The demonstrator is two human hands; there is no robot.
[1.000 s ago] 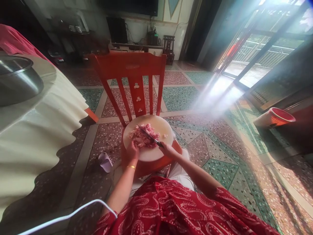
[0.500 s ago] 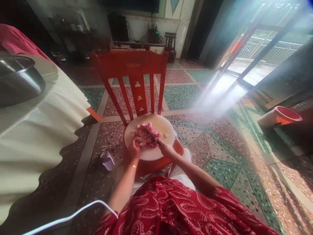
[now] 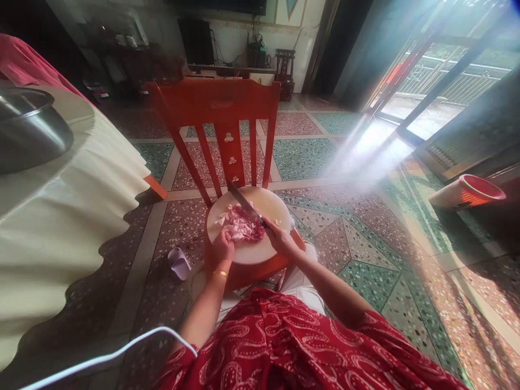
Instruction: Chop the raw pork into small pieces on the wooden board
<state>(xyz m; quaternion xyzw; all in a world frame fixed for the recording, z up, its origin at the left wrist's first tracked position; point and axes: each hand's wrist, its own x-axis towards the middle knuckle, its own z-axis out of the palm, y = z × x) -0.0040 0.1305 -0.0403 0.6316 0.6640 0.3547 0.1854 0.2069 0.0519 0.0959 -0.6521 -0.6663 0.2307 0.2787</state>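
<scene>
A: What's hidden on the board (image 3: 273,206)?
B: Its six o'clock rim, behind both hands. The knife (image 3: 244,201) handle is buried in the right hand (image 3: 280,240); the left hand's (image 3: 223,249) fingers are too small to separate from the meat (image 3: 242,227).
A: And at nine o'clock?
B: The pot (image 3: 28,132) is cut by the edge. The far shelf is blurred.

A cutting board (image 3: 268,203) lies on the seat of a chair (image 3: 219,108), with meat (image 3: 241,226) piled on it. The left hand (image 3: 222,250) rests at the pile's near edge; the right hand (image 3: 279,241) holds a knife (image 3: 244,201) angled above the meat. A table (image 3: 60,216) with a pot (image 3: 28,130) stands left; a basket (image 3: 467,192) sits far right.
</scene>
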